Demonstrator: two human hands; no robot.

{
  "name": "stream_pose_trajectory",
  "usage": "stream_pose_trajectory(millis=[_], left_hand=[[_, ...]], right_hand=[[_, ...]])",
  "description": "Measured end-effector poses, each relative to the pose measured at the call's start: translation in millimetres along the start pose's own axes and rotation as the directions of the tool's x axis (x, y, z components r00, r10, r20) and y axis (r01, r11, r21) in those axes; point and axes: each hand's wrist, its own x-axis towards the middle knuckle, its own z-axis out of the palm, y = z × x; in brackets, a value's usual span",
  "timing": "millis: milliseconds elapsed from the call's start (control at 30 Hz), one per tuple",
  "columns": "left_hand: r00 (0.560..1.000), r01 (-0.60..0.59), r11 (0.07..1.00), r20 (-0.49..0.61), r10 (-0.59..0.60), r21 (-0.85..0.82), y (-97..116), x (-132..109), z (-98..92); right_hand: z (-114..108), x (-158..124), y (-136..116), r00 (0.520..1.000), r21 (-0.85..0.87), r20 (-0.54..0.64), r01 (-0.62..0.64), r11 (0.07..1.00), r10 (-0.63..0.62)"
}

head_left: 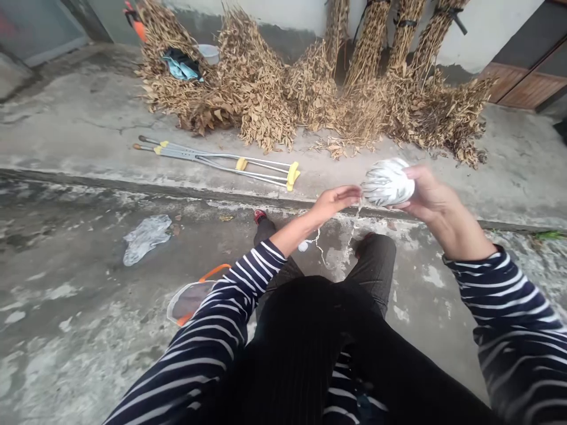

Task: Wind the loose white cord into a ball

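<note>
A rounded white bundle (388,183), with folds or strands gathered across it, is held up above the step. My right hand (429,193) grips its right side, thumb on top and fingers beneath. My left hand (339,199) is at the bundle's left end, its fingers close together and the fingertips at or very near it; whether they pinch a strand is too small to tell. A thin white strand (357,218) hangs below the bundle's left end. Another white string (319,248) and a small white round piece (303,245) show lower down, between my legs.
Yellow-padded crutches (217,162) lie on the raised concrete step. Dried plant bundles (261,82) line the wall, with a white bowl (209,54) and dark-blue cloth (182,65) among them. Clear plastic (147,238) and an orange-edged bag (191,300) lie on the lower ground at left.
</note>
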Motion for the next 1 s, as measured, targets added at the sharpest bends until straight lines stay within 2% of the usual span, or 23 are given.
stream_pose_trajectory(millis=[100,167,300,433,600,700,867,1000], left_hand=[[1.0,0.009,0.996,-0.026,-0.012,-0.094,4.2,-14.7,18.3],[0.997,0.038,0.997,-0.069,-0.042,-0.07,4.4,-20.4,17.7],[0.995,0.033,0.997,-0.095,-0.026,0.073,9.0,-28.1,-9.7],[0.99,0.035,0.96,-0.143,0.005,0.277,15.9,-31.5,-41.1],[0.981,0.127,0.907,-0.188,-0.054,0.401,17.0,-29.5,-51.2],[0.984,0.15,0.926,-0.147,-0.104,0.346,20.2,-28.6,-50.8],[0.981,0.192,0.98,-0.017,-0.191,0.052,29.5,-31.1,-56.0],[0.946,0.319,0.948,-0.063,-0.319,-0.016,33.4,-32.0,-62.5]], right_hand=[[-4.1,6.5,16.1,0.997,0.03,-0.011,-0.078,0.996,0.079],[-11.9,8.6,24.8,0.997,0.062,-0.007,-0.082,0.995,0.083],[-23.4,9.1,49.2,0.997,0.083,0.03,-0.066,0.994,0.064],[-13.0,6.4,82.1,0.995,0.115,0.087,-0.053,0.992,0.043],[2.2,0.1,105.7,0.997,0.141,0.071,-0.031,0.99,0.021],[1.7,-5.2,106.3,0.994,0.096,0.108,-0.025,0.995,0.014],[-0.2,-10.3,108.3,0.99,0.1,0.141,-0.012,0.995,-0.002],[-2.3,-9.4,114.6,0.991,0.096,0.135,0.01,0.995,-0.023]])
